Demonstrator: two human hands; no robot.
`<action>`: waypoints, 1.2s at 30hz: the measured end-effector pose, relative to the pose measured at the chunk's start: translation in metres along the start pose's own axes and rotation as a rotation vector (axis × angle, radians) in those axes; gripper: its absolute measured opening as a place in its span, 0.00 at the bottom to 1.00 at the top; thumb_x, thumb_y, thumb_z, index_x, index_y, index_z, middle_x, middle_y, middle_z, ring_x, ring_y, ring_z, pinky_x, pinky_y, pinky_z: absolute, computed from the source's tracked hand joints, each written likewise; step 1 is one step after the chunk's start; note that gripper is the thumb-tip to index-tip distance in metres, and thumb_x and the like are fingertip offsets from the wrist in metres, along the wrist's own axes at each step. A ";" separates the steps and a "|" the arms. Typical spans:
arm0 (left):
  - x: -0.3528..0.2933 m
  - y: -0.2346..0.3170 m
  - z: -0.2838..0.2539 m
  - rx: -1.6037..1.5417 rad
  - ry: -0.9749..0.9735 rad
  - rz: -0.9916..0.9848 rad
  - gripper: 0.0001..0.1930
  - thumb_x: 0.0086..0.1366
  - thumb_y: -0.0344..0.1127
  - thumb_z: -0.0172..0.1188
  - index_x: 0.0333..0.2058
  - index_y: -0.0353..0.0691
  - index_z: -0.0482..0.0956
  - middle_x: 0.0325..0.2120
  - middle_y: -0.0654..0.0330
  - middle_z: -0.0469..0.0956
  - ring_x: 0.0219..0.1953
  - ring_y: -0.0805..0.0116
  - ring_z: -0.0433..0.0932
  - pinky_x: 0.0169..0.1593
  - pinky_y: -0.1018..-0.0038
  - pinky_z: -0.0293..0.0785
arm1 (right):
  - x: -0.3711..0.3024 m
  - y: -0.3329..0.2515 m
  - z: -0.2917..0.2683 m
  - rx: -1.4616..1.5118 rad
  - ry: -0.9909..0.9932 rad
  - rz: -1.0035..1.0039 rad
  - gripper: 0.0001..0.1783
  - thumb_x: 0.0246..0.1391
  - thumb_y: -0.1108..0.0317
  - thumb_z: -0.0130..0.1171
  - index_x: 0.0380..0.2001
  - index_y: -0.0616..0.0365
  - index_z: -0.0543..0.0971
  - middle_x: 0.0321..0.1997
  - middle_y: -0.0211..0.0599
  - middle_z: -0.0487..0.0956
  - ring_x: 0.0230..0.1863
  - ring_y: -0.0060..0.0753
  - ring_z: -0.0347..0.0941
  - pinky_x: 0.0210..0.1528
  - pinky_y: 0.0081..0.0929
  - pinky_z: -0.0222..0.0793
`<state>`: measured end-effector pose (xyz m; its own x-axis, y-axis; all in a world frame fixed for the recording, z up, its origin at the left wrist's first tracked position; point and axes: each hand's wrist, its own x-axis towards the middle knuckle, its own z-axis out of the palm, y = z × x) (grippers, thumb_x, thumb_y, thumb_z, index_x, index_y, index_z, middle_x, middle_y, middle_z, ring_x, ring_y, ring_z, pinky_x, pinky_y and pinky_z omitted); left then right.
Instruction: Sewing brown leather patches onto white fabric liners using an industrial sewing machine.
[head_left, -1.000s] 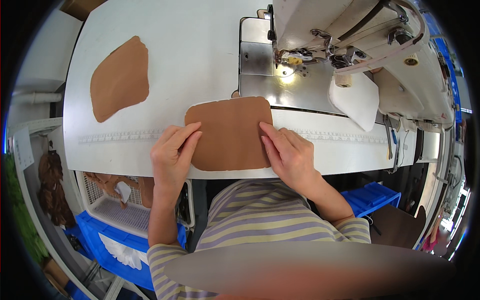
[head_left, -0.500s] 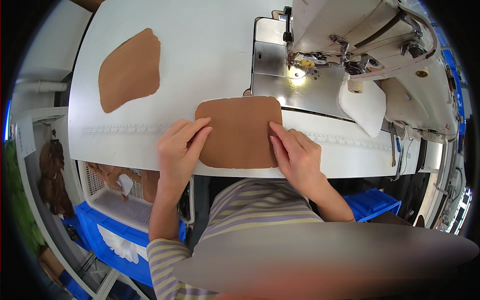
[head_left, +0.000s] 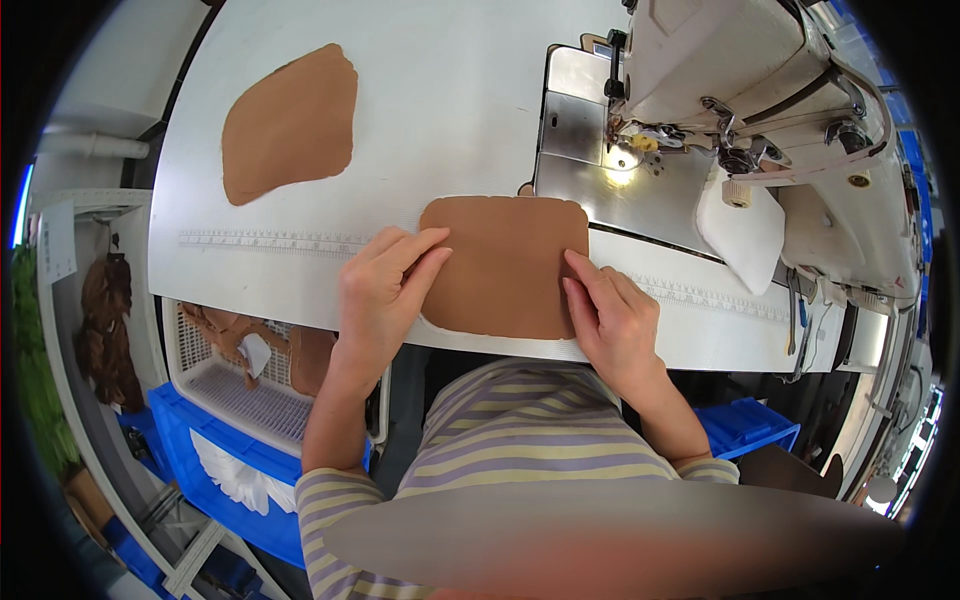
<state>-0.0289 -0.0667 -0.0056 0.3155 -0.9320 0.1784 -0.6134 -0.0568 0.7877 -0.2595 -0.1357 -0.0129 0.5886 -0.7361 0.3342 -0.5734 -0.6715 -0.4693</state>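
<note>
A brown rounded-rectangle fabric piece (head_left: 505, 270) lies flat at the table's front edge, with a thin white margin showing along its lower left side. My left hand (head_left: 385, 290) pinches its left edge between thumb and forefinger. On the opposite edge, my right hand (head_left: 615, 315) grips in the same way, thumb and fingertips together. Farther off to the left rests a second brown piece (head_left: 290, 125) with a curved outline, touched by neither hand. Beyond the held piece, to the right, stands a sewing machine (head_left: 740, 110) with its lamp lit over the metal plate (head_left: 620, 205).
A measuring scale (head_left: 270, 240) runs along the white table (head_left: 440, 100). White shaped pieces (head_left: 745, 230) lie beside the machine, near small tools (head_left: 795, 310). Below left, a white basket (head_left: 250, 400) holds brown scraps above a blue crate (head_left: 180, 440). Another blue bin (head_left: 745, 425) is below right.
The whole view has shifted, so the table and machine appear farther right. Both hands keep their pinch on the brown piece, which has hardly moved on the table.
</note>
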 end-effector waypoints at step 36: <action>0.013 0.006 -0.024 0.238 -0.190 0.004 0.10 0.61 0.34 0.63 0.40 0.41 0.86 0.37 0.59 0.76 0.40 0.64 0.74 0.45 0.71 0.69 | 0.004 -0.002 -0.009 -0.058 -0.045 -0.038 0.12 0.52 0.68 0.65 0.40 0.59 0.82 0.19 0.35 0.77 0.19 0.35 0.74 0.22 0.29 0.68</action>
<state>-0.0107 -0.0700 0.0156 0.1851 -0.9814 0.0504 -0.7741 -0.1140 0.6227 -0.2608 -0.1385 -0.0037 0.6348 -0.7062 0.3135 -0.5812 -0.7038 -0.4086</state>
